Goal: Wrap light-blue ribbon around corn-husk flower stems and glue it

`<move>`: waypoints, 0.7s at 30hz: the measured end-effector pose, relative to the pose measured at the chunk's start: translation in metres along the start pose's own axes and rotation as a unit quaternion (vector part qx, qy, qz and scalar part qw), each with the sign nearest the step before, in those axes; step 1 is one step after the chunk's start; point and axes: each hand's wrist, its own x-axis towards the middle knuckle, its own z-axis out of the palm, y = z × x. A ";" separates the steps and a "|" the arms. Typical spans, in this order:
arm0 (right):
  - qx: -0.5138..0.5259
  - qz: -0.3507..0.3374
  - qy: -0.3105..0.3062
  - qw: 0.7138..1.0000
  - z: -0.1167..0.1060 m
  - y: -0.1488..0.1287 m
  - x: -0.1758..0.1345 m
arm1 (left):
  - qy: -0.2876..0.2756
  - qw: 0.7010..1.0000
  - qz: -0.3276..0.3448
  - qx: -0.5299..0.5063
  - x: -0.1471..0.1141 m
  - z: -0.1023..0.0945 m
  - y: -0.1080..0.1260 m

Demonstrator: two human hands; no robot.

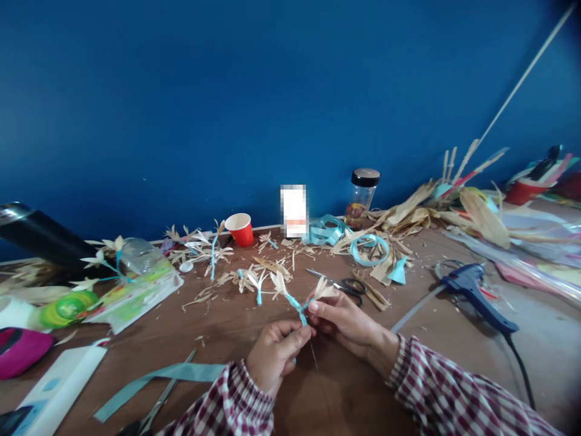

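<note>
A corn-husk flower sprig (295, 303) with a stem wrapped in light blue ribbon is held between both hands over the table. My left hand (280, 350) pinches the lower stem, and a thin bare wire sticks out below its fingertips. At the side branch, my right hand (342, 318) is closed, thumb and forefinger on the stem just under a pale husk bloom (323, 289). Behind the hands lie a small separate husk flower (258, 284) and black-handled scissors (351, 287). A strip of light blue ribbon (158, 378) runs beside my left sleeve, across a second pair of scissors (166, 393).
To the right rests a blue glue gun (476, 293) with its cord. Along the blue wall stand a red paper cup (239, 230) and a black-lidded jar (363, 194). Ribbon rolls (370, 249) and dry husks (408, 209) lie nearby. A white power strip (63, 387) is at left.
</note>
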 end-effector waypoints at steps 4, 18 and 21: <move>-0.028 -0.031 -0.020 0.999 -0.001 -0.003 0.001 | -0.012 1.000 0.003 0.010 0.000 0.001 0.000; -0.022 -0.022 -0.009 0.999 0.001 -0.003 0.001 | -0.020 1.000 -0.009 0.001 0.000 0.000 0.001; -0.022 -0.021 -0.011 0.999 0.000 -0.003 0.001 | -0.017 1.000 -0.009 0.001 0.000 -0.001 0.000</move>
